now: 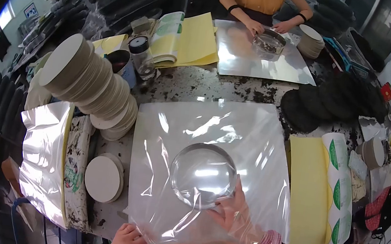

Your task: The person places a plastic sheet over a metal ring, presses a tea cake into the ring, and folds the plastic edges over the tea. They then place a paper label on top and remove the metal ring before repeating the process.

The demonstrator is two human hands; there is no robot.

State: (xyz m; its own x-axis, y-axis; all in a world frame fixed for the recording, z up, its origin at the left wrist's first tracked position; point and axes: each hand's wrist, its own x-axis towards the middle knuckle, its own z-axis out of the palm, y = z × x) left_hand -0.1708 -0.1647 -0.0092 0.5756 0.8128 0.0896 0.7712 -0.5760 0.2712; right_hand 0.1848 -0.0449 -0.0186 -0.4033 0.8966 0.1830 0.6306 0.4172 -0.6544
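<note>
A crinkled, silvery sheet lies at left, beside a leaning column of round, pale, matte discs; a shorter stack of discs sits nearer. The left hand has its fingers curled nearly closed, pinching the near-left edge of a glossy, creased clear film spread on the bench. Near the middle of the film is a smooth, shallow, circular ring. The right hand spreads its thumb and fingers moderately open against the ring's near-right rim; whether it lies beneath the film, I cannot tell. Further right are flat yellow paper and a curled, green-printed white sheet, with dark, rough, fibrous rounds beyond.
</note>
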